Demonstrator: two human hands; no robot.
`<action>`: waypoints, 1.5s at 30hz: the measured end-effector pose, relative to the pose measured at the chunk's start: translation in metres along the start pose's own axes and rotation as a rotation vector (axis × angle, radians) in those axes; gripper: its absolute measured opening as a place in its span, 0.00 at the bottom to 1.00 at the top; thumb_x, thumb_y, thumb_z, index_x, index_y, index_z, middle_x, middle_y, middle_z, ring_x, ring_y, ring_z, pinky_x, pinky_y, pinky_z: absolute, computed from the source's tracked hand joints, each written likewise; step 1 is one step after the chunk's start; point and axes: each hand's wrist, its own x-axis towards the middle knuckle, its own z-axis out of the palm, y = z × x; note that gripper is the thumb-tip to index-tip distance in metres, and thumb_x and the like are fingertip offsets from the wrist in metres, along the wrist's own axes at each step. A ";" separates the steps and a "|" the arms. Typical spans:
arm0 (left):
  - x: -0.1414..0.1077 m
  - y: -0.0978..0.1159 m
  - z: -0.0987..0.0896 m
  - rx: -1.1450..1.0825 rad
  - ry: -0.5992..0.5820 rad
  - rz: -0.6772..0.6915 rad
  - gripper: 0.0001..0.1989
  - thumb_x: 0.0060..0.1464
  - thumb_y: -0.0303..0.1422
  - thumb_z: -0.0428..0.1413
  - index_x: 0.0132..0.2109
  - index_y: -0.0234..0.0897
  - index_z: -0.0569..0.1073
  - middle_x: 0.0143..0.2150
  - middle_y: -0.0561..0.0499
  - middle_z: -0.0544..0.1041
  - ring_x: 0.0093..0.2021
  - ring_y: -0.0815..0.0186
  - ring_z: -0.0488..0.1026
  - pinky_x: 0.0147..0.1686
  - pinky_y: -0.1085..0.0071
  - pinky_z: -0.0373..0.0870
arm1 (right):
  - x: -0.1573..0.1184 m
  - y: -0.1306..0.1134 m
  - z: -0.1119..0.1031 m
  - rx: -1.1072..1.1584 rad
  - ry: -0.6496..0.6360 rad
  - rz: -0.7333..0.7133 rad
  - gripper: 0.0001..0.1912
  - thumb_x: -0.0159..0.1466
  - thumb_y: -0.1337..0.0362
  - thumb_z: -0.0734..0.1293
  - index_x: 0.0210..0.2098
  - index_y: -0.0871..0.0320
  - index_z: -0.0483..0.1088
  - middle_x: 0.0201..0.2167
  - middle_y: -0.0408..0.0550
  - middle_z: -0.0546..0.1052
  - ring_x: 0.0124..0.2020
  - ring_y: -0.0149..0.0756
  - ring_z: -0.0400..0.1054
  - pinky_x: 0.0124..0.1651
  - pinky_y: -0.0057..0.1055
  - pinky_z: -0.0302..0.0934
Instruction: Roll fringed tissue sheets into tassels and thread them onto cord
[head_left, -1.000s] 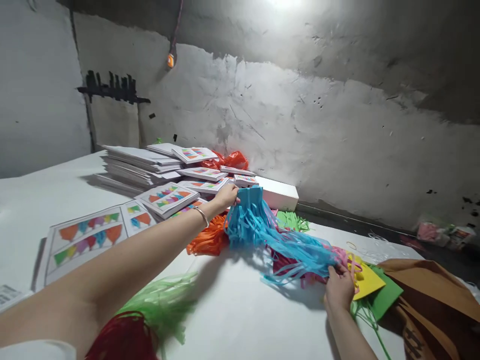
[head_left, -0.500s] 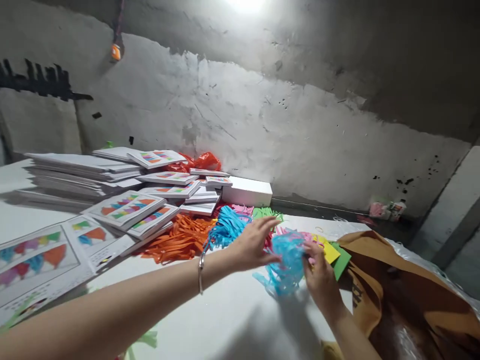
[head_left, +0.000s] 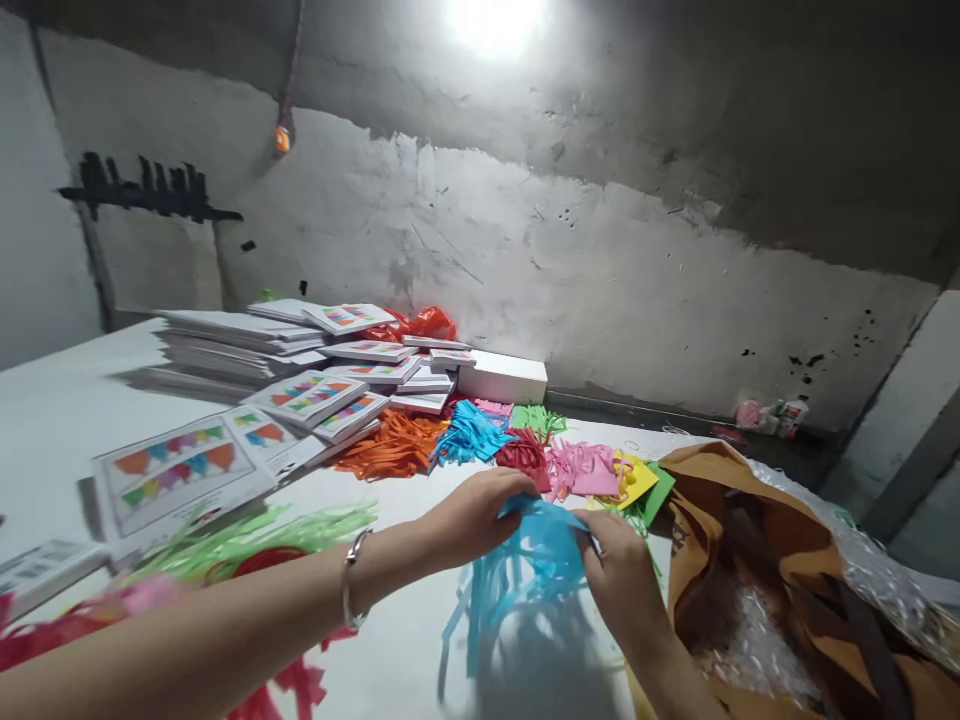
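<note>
Between my two hands hangs a light blue fringed paper tassel (head_left: 544, 545), its strips drooping over the white table (head_left: 405, 600). My left hand (head_left: 480, 510), with a silver bangle at the wrist, pinches its upper left edge. At its upper right edge, my right hand (head_left: 619, 555) has its fingers closed on it. Just beyond lie bunches of fringed paper: orange (head_left: 394, 445), blue (head_left: 474, 432), dark red (head_left: 523, 455), pink (head_left: 581, 465), yellow (head_left: 634, 480) and green (head_left: 660, 495).
Printed white boxes (head_left: 307, 395) and stacked flat cards (head_left: 232, 345) fill the back left. Green strips (head_left: 255, 535) and red fringe (head_left: 289, 690) lie near my left forearm. A brown bag (head_left: 750, 560) with clear plastic stands right. A plain white box (head_left: 502, 377) sits by the wall.
My left hand has closed on the blue tassel, which was held by my right hand alone. The tassel hangs more spread out, and the view has shifted left.
</note>
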 end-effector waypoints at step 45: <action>-0.198 0.019 0.006 -0.645 -0.413 -0.818 0.24 0.48 0.38 0.60 0.53 0.37 0.71 0.33 0.52 0.77 0.34 0.61 0.75 0.33 0.70 0.73 | -0.180 -0.087 -0.047 -0.086 -0.113 -0.543 0.23 0.70 0.77 0.51 0.42 0.66 0.78 0.43 0.54 0.83 0.51 0.40 0.76 0.70 0.41 0.54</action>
